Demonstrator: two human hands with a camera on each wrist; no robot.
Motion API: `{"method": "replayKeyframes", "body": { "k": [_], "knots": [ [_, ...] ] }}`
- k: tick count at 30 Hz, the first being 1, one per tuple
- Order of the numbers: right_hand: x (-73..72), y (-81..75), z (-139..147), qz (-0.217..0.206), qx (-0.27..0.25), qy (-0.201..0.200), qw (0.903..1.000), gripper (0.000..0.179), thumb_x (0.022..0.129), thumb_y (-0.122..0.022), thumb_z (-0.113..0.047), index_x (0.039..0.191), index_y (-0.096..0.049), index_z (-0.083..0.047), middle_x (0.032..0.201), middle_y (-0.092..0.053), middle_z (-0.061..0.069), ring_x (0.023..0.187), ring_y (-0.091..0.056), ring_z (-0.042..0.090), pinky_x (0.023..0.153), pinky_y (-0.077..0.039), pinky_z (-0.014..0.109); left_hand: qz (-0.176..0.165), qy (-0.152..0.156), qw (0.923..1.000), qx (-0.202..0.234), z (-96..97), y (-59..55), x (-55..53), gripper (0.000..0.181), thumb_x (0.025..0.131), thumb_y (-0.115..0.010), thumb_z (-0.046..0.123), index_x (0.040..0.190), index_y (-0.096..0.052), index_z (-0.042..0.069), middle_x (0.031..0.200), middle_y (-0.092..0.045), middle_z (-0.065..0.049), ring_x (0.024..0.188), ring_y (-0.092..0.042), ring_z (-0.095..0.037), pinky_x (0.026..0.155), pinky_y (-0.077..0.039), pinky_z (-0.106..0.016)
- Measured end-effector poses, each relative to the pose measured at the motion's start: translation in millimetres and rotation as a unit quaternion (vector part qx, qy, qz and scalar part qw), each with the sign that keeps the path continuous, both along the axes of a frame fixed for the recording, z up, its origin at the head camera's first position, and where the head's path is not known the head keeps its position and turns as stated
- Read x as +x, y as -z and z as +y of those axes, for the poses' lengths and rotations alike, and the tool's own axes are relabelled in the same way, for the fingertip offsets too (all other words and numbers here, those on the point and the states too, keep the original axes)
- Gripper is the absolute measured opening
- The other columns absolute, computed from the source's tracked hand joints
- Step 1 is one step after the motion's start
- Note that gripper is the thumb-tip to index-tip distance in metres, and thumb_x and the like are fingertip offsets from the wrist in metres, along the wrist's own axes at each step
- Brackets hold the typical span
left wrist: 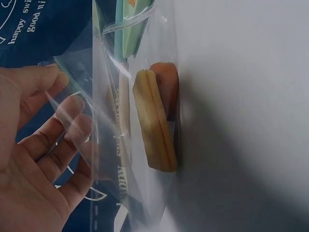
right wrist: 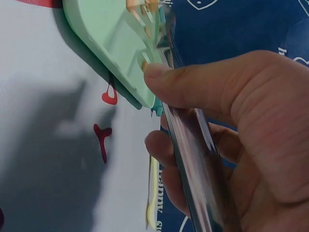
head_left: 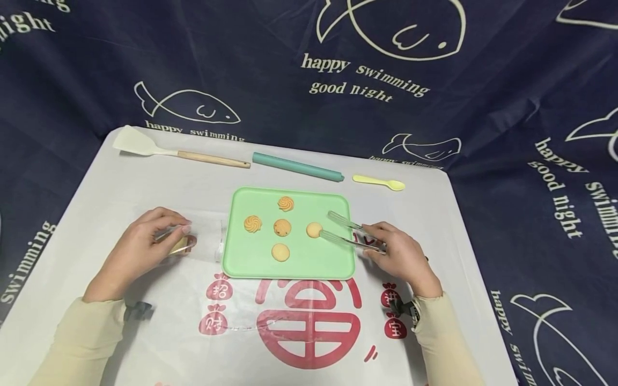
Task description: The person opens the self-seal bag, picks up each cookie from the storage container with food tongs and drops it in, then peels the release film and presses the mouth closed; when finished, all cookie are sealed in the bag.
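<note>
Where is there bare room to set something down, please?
Free: the table between the right hand and right edge; the near right corner of the tray. Crowded: around the cookies, tongs and the bag at the left hand.

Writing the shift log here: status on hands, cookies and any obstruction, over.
Left hand pinching clear bag. Right hand holding open metal tongs. Five cookies on green tray, tongs beside rightmost cookie. No obstruction visible there.

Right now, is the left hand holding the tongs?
No, the right hand holds the tongs, while the left hand pinches the clear bag.
</note>
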State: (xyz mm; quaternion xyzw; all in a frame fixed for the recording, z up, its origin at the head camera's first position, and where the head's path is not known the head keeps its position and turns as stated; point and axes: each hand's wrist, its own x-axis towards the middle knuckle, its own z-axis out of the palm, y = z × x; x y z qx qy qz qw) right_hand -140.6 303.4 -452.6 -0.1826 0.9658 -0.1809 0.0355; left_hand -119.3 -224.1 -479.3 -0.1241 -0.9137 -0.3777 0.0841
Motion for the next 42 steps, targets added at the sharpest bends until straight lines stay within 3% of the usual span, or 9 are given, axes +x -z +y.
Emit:
{"method": "replayKeyframes", "body": {
  "k": [7, 17, 24, 28, 34, 42],
  "knots": [
    [0.3, 4.6, -1, 0.002, -0.011, 0.012, 0.9999, 0.058, 0.085, -0.085, -0.022, 0.138, -0.064, -0.011, 0.120, -0.066, 0.003, 0.090, -0.062, 0.023, 0.071, -0.050, 0.043, 0.002, -0.001, 1.0000, 0.002, 0.2, -0.4, -1.1, 0.006, 0.097, -0.073, 0.017, 0.100, -0.076, 0.013, 0.108, -0.065, 0.006, 0.103, -0.059, -0.016, 0.086, -0.044, -0.032],
    [4.8, 12.0, -20, -0.021, -0.031, -0.021, 0.9991, 0.056, 0.085, -0.085, -0.021, 0.137, -0.065, -0.013, 0.118, -0.066, -0.001, 0.084, -0.059, 0.018, 0.068, -0.048, 0.037, 0.017, -0.003, 0.9998, 0.012, -1.0, -2.4, -1.6, 0.006, 0.096, -0.074, 0.015, 0.101, -0.077, 0.015, 0.108, -0.065, 0.007, 0.100, -0.058, -0.014, 0.085, -0.042, -0.028],
    [5.1, 14.3, -27, -0.017, -0.025, -0.036, 0.9989, 0.058, 0.085, -0.085, -0.023, 0.138, -0.064, -0.013, 0.123, -0.064, -0.004, 0.087, -0.063, 0.015, 0.071, -0.051, 0.037, 0.032, -0.004, 0.9993, 0.017, -0.8, -4.5, -3.4, 0.007, 0.095, -0.074, 0.015, 0.101, -0.077, 0.016, 0.108, -0.066, 0.009, 0.095, -0.057, -0.015, 0.074, -0.040, -0.031],
    [6.6, 13.3, -26, -0.012, -0.023, -0.035, 0.9991, 0.058, 0.085, -0.085, -0.023, 0.139, -0.064, -0.014, 0.124, -0.064, -0.003, 0.090, -0.065, 0.016, 0.072, -0.053, 0.040, 0.018, -0.005, 0.9997, 0.015, 0.0, -5.6, -3.3, 0.007, 0.097, -0.073, 0.017, 0.102, -0.077, 0.016, 0.109, -0.065, 0.008, 0.099, -0.057, -0.014, 0.077, -0.042, -0.033],
    [8.1, 14.6, -27, -0.005, -0.017, -0.030, 0.9994, 0.056, 0.086, -0.084, -0.022, 0.138, -0.065, -0.014, 0.124, -0.064, -0.002, 0.089, -0.064, 0.017, 0.072, -0.053, 0.039, -0.026, -0.001, 0.9996, 0.009, 0.3, -2.1, -1.3, 0.010, 0.098, -0.072, 0.019, 0.104, -0.076, 0.012, 0.109, -0.065, 0.004, 0.104, -0.059, -0.021, 0.087, -0.045, -0.045],
    [11.0, 20.5, -31, 0.014, -0.019, -0.030, 0.9993, 0.049, 0.089, -0.081, -0.021, 0.135, -0.067, -0.013, 0.121, -0.065, -0.003, 0.071, -0.053, 0.010, 0.065, -0.047, 0.033, -0.034, 0.004, 0.9994, -0.002, 1.7, 2.6, -0.8, 0.012, 0.097, -0.073, 0.017, 0.107, -0.077, 0.011, 0.110, -0.065, 0.003, 0.103, -0.060, -0.022, 0.080, -0.047, -0.040]
  ]
}}
